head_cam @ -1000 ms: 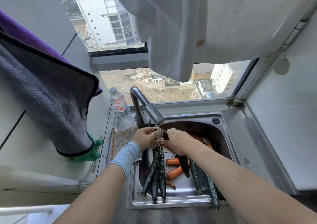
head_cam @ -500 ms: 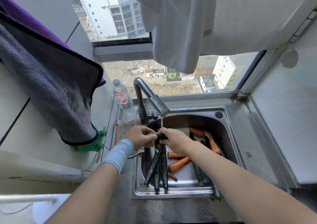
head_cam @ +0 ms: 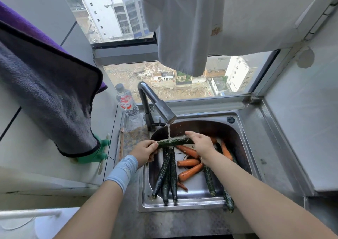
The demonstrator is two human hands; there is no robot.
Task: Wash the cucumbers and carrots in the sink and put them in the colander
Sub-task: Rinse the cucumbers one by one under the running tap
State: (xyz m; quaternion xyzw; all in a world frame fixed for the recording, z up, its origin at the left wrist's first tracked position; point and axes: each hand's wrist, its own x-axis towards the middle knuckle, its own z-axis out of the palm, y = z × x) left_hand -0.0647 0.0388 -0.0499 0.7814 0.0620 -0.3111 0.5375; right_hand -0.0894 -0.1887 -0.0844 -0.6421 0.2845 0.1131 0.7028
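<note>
Water runs from the faucet (head_cam: 157, 105) onto a dark green cucumber (head_cam: 175, 141) held level over the steel sink (head_cam: 243, 152). My left hand (head_cam: 145, 152) pinches its left end. My right hand (head_cam: 201, 144) wraps its right end, with the index finger stretched out over the top. Three more cucumbers (head_cam: 168, 173) lean against the sink's left front, and others (head_cam: 209, 181) lie at the right. Several carrots (head_cam: 190, 171) lie on the sink floor. No colander is in view.
A plastic water bottle (head_cam: 127, 101) stands left of the faucet, beside a brown cloth (head_cam: 134, 138) on the sink ledge. A grey towel (head_cam: 47, 99) hangs at the left over a green glove (head_cam: 97, 153). White cloth (head_cam: 184, 24) hangs above the window.
The cucumber has been turned from hanging downward to lying level under the stream. My hands have moved apart to its two ends.
</note>
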